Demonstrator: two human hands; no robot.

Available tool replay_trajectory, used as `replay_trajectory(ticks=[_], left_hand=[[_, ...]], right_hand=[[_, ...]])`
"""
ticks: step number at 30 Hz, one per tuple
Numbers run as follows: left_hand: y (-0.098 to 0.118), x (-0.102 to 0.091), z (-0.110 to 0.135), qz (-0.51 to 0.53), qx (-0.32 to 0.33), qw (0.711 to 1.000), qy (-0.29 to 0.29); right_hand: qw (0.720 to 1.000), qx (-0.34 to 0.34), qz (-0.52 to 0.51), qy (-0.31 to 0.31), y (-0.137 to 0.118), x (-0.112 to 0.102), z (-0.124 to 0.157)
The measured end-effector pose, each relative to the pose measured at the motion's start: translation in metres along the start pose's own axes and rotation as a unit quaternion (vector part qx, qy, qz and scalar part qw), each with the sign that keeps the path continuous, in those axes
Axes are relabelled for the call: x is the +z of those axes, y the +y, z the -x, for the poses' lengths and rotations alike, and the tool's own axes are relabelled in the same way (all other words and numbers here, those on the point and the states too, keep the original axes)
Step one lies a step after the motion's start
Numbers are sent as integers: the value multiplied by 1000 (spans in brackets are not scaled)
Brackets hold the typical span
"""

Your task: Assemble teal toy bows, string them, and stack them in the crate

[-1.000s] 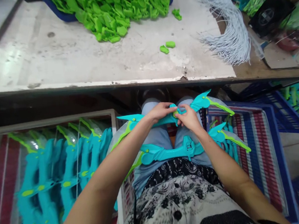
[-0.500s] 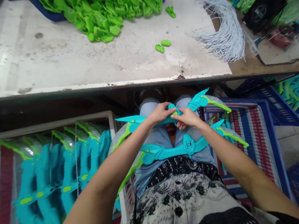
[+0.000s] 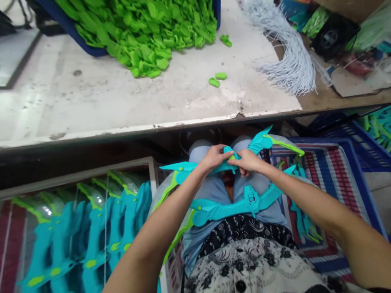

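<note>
A teal toy bow [image 3: 260, 142] with green tips lies across my knees, and both hands grip its middle. My left hand [image 3: 213, 157] is closed around the grip from the left. My right hand [image 3: 248, 161] pinches it from the right, fingers pressed together. A second teal bow [image 3: 222, 207] rests on my lap closer to my body, touched by neither hand. What my fingers press at the grip is hidden.
A worn table [image 3: 90, 101] stands in front, with a blue bin spilling green plastic pieces [image 3: 149, 26], two loose green pieces [image 3: 217, 79] and a bundle of pale strings [image 3: 284, 59]. Bagged teal bows [image 3: 86, 235] fill a tray at my left. Blue crates [image 3: 344, 178] stand at my right.
Both hands stay on the bow's grip and have drawn closer together. The view has tilted up a little, showing more of the green pile and the table.
</note>
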State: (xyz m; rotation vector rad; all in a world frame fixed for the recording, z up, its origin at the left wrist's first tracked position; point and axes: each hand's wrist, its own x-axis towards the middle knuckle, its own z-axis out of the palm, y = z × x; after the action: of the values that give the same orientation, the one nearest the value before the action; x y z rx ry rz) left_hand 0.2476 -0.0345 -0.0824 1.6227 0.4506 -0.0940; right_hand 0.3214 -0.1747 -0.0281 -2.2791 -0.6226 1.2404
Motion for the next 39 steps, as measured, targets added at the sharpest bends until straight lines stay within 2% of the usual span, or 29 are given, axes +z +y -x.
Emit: replay_trajectory(ticks=[2, 4, 6, 8, 10, 11, 12, 14, 16, 18, 20, 23, 26, 28, 30, 33, 35, 39], left_hand=[[0, 0, 1, -12, 2, 1000, 12], [3, 0, 2, -38, 1, 999, 25], [9, 2, 7, -80, 6, 995, 62], [18, 4, 18, -124, 39, 982, 140], [25, 7, 37, -147, 87, 964, 202], [26, 10, 49, -144, 102, 963, 206], [26, 12, 61, -134, 103, 968, 185], [18, 17, 83, -102, 69, 987, 107], [5, 24, 98, -68, 10, 997, 30], [-8, 31, 104, -47, -53, 997, -28], [-16, 39, 103, -43, -95, 991, -83], [-14, 50, 94, -41, -104, 983, -143], [-8, 62, 86, -9, -114, 976, -186], [-7, 71, 82, 22, -142, 969, -202], [-10, 78, 80, 49, -169, 964, -198], [-14, 82, 79, 78, -187, 960, -192], [-15, 83, 80, 87, -186, 960, -192], [-15, 83, 80, 90, -175, 962, -191]], right_hand=[[986, -85, 120, 76, -20, -19, -3], [938, -174, 196, 227, -47, -44, -18], [880, -220, 240, 346, -78, -68, -48], [854, -237, 275, 373, -105, -86, -86], [848, -236, 292, 374, -125, -96, -125], [846, -235, 300, 373, -131, -98, -140], [843, -235, 307, 373, -135, -98, -152], [837, -247, 318, 370, -137, -98, -160], [841, -264, 310, 355, -130, -97, -148], [855, -291, 277, 329, -113, -95, -116], [872, -327, 232, 282, -83, -90, -72], [905, -359, 170, 152, -18, -73, -1], [956, -278, 90, 23, 48, -43, 57], [978, -204, 30, -14, 78, -20, 82], [985, -175, -3, -14, 94, -1, 95], [976, -216, 15, 21, 101, 17, 99], [967, -249, 42, 33, 101, 21, 97], [956, -280, 89, -8, 99, 20, 89]])
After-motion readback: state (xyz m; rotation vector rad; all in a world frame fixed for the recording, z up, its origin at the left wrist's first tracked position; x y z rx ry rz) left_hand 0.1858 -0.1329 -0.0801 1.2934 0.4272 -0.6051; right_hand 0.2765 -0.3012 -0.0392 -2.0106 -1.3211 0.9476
